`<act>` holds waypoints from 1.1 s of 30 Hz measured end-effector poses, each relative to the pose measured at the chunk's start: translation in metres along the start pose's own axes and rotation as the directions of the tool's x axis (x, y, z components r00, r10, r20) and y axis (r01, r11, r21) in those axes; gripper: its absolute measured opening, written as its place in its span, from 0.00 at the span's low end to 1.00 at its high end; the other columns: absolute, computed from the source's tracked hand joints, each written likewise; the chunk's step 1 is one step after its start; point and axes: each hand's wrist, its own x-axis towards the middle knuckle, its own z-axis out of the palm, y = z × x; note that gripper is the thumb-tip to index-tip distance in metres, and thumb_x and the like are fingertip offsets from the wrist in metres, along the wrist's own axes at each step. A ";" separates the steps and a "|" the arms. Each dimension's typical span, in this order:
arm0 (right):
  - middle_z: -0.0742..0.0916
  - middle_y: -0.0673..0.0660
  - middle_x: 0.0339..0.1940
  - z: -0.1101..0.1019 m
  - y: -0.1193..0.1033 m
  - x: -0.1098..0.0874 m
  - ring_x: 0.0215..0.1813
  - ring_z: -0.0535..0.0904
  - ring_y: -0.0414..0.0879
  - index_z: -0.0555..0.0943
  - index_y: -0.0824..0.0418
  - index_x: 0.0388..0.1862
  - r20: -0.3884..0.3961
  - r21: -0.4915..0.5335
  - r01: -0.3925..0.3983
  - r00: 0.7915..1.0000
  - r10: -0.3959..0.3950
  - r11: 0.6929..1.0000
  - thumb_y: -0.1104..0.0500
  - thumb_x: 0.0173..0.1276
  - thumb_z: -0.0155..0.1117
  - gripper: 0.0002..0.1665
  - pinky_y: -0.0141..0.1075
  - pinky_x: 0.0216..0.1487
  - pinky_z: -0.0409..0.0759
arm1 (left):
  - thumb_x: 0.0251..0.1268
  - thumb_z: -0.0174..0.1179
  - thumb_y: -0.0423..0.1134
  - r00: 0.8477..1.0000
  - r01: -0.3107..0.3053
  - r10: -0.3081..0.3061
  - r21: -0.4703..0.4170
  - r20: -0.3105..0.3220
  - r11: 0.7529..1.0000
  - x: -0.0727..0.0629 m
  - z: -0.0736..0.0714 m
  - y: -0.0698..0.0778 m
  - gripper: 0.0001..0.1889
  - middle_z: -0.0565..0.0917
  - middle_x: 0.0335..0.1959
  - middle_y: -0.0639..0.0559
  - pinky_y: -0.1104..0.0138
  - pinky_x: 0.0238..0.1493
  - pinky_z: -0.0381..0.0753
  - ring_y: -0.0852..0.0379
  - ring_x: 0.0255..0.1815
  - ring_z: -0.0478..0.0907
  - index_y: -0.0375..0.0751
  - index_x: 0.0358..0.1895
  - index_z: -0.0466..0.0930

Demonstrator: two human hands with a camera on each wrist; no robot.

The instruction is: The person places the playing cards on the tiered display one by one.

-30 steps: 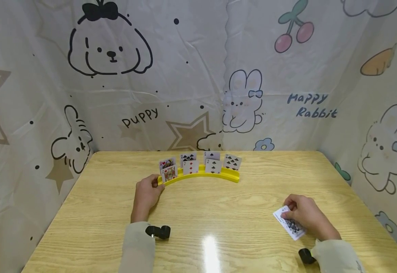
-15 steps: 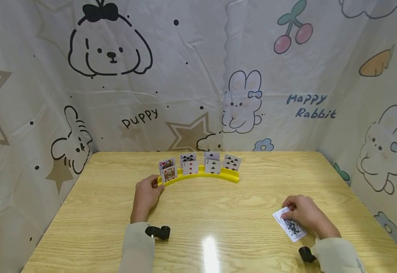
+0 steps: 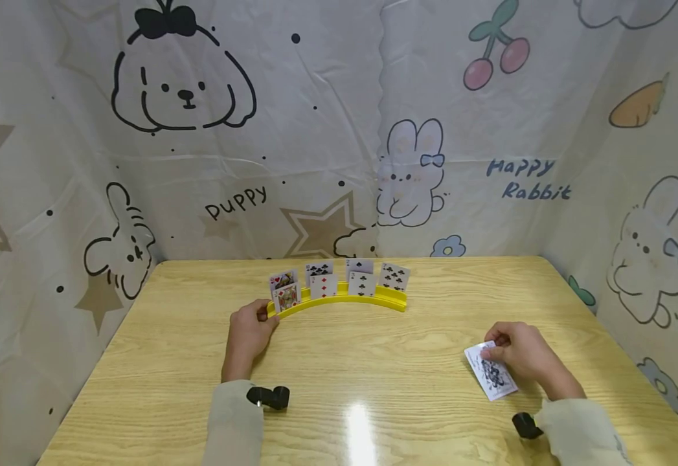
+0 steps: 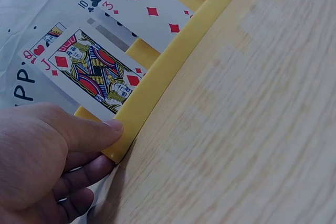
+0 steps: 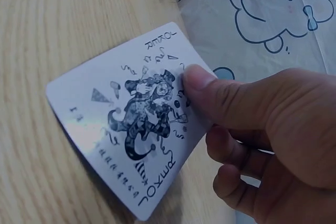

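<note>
My left hand (image 3: pixel 249 332) pinches the left end of a curved yellow card holder (image 3: pixel 373 299), thumb in front. Playing cards stand upright in it in two rows. At the left end the jack of diamonds (image 4: pixel 92 69) overlaps the queen of hearts (image 4: pixel 39 45); beside it the three of diamonds (image 4: pixel 149 11) covers part of the ten of clubs. Farther right are a three of clubs (image 3: pixel 362 285) and a seven of clubs (image 3: pixel 394 277). Out at the right, my right hand (image 3: pixel 522 353) pinches a black-and-white joker card (image 5: pixel 121 124) between thumb and fingers, its face showing, tilted over the table.
The pale wooden table (image 3: pixel 339 362) reaches back to a printed curtain (image 3: pixel 327 129) that hangs behind and along both sides. A black wrist camera (image 3: pixel 269 397) sits at the left sleeve, another wrist camera (image 3: pixel 526 425) at the right.
My right hand has shifted slightly up and away with the joker card, which has turned a little. My left hand stays on the holder's end.
</note>
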 end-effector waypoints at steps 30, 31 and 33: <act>0.86 0.54 0.32 -0.011 -0.020 0.009 0.38 0.78 0.50 0.84 0.62 0.35 -0.369 0.113 0.042 0.930 0.002 0.993 0.56 0.66 0.72 0.10 0.34 0.29 0.74 | 0.66 0.67 0.33 1.000 0.017 -0.017 -0.009 0.001 1.000 -0.001 0.001 0.000 0.19 0.84 0.45 0.39 0.55 0.48 0.80 0.47 0.46 0.80 0.32 0.59 0.80; 0.87 0.54 0.32 -0.011 -0.021 0.010 0.38 0.77 0.50 0.84 0.62 0.35 -0.371 0.121 0.038 0.928 0.010 0.992 0.55 0.66 0.72 0.11 0.33 0.29 0.74 | 0.66 0.67 0.33 1.000 0.015 -0.015 -0.009 0.000 1.000 -0.001 0.001 0.000 0.19 0.84 0.45 0.39 0.54 0.48 0.80 0.46 0.47 0.80 0.32 0.59 0.80; 0.86 0.55 0.33 -0.009 -0.023 0.011 0.38 0.77 0.50 0.84 0.63 0.36 -0.373 0.138 0.033 0.928 0.021 0.990 0.55 0.67 0.72 0.11 0.33 0.29 0.74 | 0.65 0.67 0.32 1.000 0.009 -0.009 -0.011 -0.002 1.000 -0.001 0.001 0.000 0.19 0.84 0.45 0.38 0.54 0.48 0.80 0.46 0.46 0.80 0.31 0.59 0.80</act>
